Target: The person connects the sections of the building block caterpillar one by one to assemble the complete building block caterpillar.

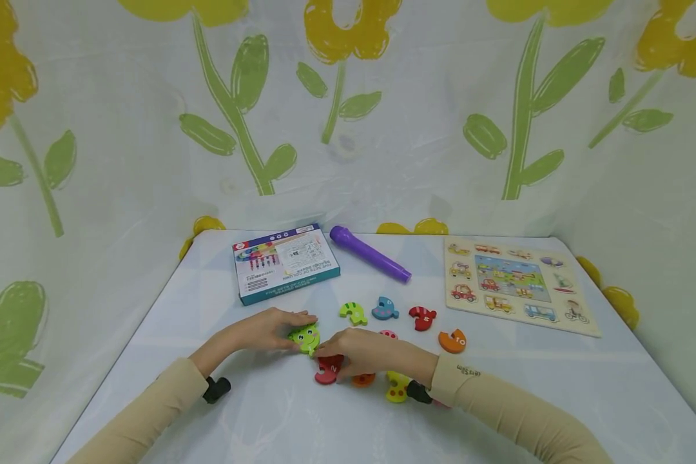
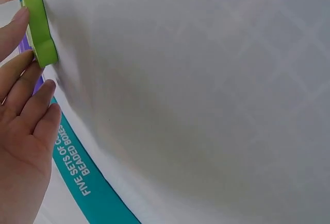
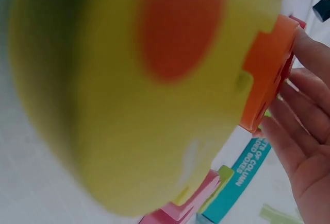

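Observation:
My left hand pinches the edge of a green puzzle piece with a smiling face, which lies on the table; its thick green side shows between thumb and fingers in the left wrist view. Close beside it, my right hand grips a red puzzle piece marked 2, with the fingers over its top and right. The red piece sits just below the face piece. An orange piece and a yellow spotted piece lie under and beside the right wrist, partly hidden; the yellow one looms large in the right wrist view.
Beyond the hands lie a light green piece, a blue piece, a red striped piece and an orange piece marked 10. A flat box, a purple microphone-shaped toy and a wooden vehicle puzzle board are farther back.

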### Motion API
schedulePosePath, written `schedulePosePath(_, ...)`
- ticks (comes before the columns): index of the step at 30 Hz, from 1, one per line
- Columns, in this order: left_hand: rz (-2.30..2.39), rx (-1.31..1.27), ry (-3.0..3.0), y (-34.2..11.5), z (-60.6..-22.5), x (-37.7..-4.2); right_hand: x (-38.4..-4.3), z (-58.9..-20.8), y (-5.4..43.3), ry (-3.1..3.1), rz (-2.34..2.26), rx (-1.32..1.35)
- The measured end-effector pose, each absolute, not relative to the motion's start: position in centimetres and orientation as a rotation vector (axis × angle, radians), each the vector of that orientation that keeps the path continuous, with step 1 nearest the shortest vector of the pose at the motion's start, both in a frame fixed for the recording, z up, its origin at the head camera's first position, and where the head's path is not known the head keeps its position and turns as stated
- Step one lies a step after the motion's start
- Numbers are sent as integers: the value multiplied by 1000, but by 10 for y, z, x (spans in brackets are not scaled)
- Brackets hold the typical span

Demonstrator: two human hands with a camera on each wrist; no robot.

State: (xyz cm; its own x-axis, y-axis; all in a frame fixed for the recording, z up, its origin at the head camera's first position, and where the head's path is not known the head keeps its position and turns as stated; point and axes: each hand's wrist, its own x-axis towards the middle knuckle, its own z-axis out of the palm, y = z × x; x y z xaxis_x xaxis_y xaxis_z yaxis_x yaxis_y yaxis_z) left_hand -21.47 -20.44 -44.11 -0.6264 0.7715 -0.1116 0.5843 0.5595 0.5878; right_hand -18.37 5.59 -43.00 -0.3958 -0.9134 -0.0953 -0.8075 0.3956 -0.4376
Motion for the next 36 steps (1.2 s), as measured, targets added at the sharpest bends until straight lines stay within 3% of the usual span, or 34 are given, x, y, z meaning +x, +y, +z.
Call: schedulePosePath(36,758,986,2482,-223,-442,-203,-184,-424,65,2420,-536,-1304)
